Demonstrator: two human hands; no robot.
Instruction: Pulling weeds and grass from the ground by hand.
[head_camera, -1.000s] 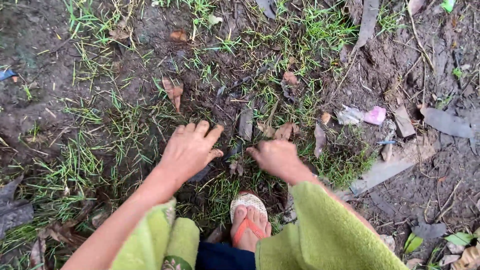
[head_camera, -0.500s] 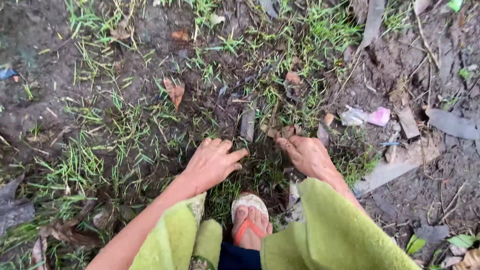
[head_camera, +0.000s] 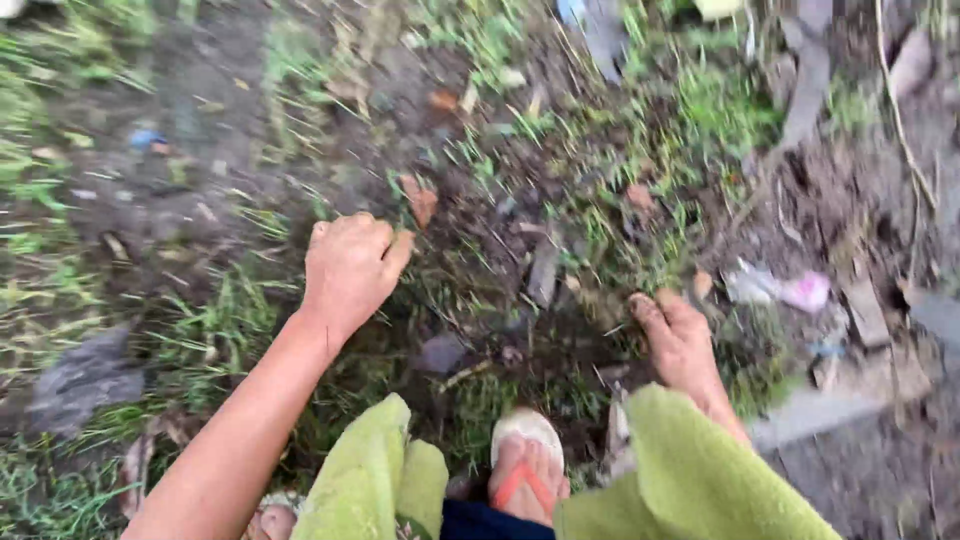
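Sparse green grass (head_camera: 215, 320) in dark soil: curled left hand (head_camera: 350, 265) grips blades; right hand (head_camera: 680, 340), loosely open, rests right.

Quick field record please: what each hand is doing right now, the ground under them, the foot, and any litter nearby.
left hand: fingers curled, low over grass and dark soil; holding anything, cannot tell
right hand: fingers down on muddy soil beside a grass tuft
ground: wet dark soil with patchy grass and dead leaves
foot: in a sandal with orange straps, between the arms
sleeve: green, on the right arm
litter: pink scrap right of the right hand
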